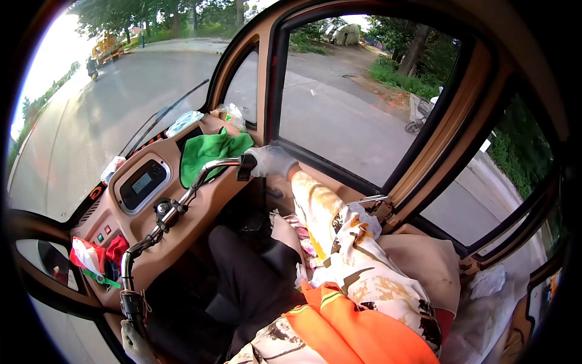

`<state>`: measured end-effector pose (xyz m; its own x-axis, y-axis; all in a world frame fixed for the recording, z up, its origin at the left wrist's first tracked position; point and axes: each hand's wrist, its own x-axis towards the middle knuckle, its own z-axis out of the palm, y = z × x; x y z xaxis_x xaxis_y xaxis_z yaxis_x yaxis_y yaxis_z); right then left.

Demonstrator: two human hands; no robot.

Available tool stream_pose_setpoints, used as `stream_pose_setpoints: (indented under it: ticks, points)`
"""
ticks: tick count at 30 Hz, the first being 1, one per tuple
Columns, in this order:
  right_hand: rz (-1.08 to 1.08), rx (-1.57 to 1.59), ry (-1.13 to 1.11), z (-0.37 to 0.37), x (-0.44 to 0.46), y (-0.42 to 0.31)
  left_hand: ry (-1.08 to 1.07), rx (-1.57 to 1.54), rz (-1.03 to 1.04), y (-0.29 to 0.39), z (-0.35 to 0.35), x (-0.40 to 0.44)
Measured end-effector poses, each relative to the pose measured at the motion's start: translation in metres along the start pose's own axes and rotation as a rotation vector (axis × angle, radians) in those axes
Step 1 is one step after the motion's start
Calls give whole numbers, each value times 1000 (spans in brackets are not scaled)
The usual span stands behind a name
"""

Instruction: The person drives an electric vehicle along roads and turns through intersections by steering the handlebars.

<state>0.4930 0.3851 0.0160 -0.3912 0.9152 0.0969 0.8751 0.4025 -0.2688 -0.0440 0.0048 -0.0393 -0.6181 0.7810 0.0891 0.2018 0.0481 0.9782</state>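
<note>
- Nearest lie the orange vest (348, 324) and the patterned sleeve (382, 273), with the right arm stretched forward beside the door.
- Past them, the dark trousers (254, 279) show a bent knee; a shadowed gap gives some free room between the legs and the dashboard.
- The left hand (137, 343), gloved, sits low at the edge of the view, curled about the left end of the handlebar; part of its fingers is hidden.
- The handlebar (174, 210) stands just in front of the dashboard. Its long axis crosses the cab, in view slanting from lower left to upper right; the left end bends back towards the person, the right end points to the side window.
- The right hand (273, 161), in a pale glove, is closed around the right grip, just beside the lower front corner of the window frame (276, 91), so little room remains on its outer side.
- Behind the bar, the dashboard (197, 217) carries a display (143, 186), a green cloth (209, 153) near the right grip, and a red bundle (90, 255) near the left side.
- Beyond the windscreen, a wiper (163, 115) slants above the dashboard edge; the road (139, 79) stretches broad towards a yellow vehicle (108, 48) and trees (176, 18).
</note>
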Motion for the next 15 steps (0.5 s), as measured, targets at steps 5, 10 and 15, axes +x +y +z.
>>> stream_pose_setpoints:
  ticks: [5, 10, 15]
  points:
    - [1, -5, -48, -1, 6, -1, 25, 14, -84, 14, 9, -9]
    - [-2, 25, 23, 0, 1, -1, 48, 60, -65, 9, 4, -7]
    - [-51, -12, -42, 9, 10, 10, 65, 46, -87, 9, 6, -10]
